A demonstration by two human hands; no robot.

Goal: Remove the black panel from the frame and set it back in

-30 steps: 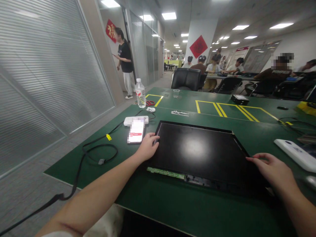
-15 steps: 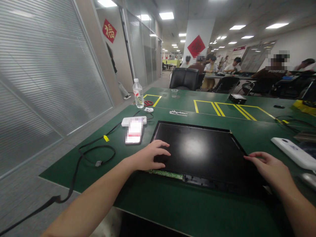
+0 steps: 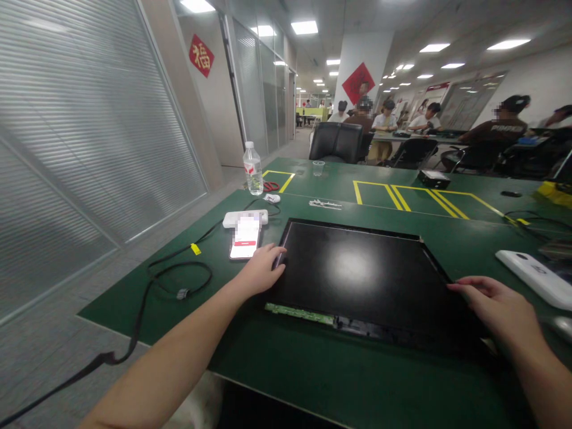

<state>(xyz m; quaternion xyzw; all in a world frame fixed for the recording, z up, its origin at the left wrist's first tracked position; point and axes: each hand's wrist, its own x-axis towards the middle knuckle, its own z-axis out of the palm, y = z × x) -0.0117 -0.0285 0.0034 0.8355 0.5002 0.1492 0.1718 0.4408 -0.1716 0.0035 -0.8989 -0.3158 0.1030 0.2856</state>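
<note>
A black LCD screen panel point(image 3: 357, 286) lies on the green table in front of me. Along its near edge runs a strip of green circuit board point(image 3: 299, 314). My left hand point(image 3: 263, 268) is closed at the panel's left edge, fingers over the rim and thumb on the near side. On the opposite side, my right hand point(image 3: 498, 304) pinches the right edge between thumb and fingers. A phone point(image 3: 245, 238) with a lit screen lies just beyond my left hand.
A water bottle point(image 3: 253, 170), red-handled scissors point(image 3: 270, 186) and a white power bank point(image 3: 232, 219) stand or lie at back left. A black cable point(image 3: 147, 292) crosses the left side. A white device point(image 3: 531, 275) is at right. People sit at a far table.
My left hand has moved left from over the panel's surface to its left edge and closed there. My right hand stays at the right edge. The view has shifted slightly.
</note>
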